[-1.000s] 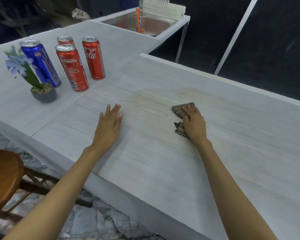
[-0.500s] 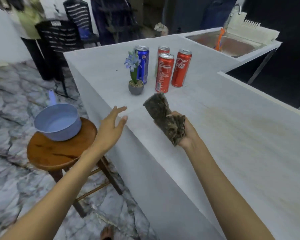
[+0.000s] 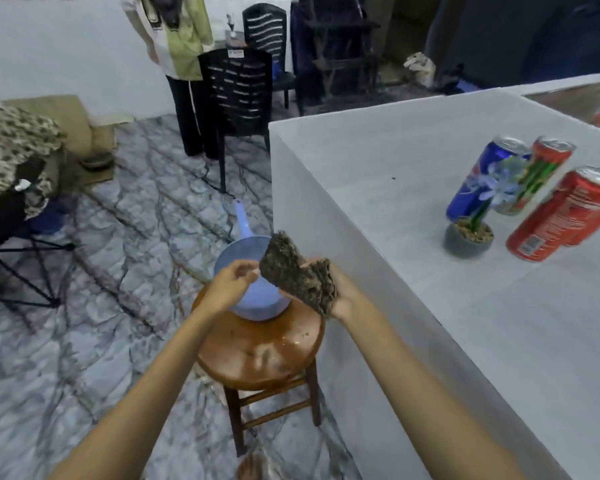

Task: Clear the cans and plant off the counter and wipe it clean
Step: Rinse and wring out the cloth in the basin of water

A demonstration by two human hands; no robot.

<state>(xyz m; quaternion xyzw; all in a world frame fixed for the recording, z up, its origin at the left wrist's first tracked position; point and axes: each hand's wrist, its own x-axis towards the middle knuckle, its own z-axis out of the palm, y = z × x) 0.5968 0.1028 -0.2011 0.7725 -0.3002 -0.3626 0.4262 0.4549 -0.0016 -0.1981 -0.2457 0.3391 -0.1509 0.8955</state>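
Right hand (image 3: pixel 342 294) gripped rag (image 3: pixel 297 277) off tabletop's (image 3: pixel 430 323) left edge, above blue dipper (image 3: pixel 257 303); left hand's (image 3: pixel 231 284) grip unclear. Cans (image 3: pixel 555 220), plant (image 3: pixel 470 235) stood on tabletop. Off-centre wringing could splash the stool (image 3: pixel 257 355).

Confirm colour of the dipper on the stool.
Light blue dipper, on the brown stool; head view.

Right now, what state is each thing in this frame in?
cloth, folded, held over the scoop
right hand, gripping the cloth
left hand, fingers curled at the cloth's edge, contact unclear
scoop, on the stool
cans, standing on the counter
plant, upright on the counter beside the cans
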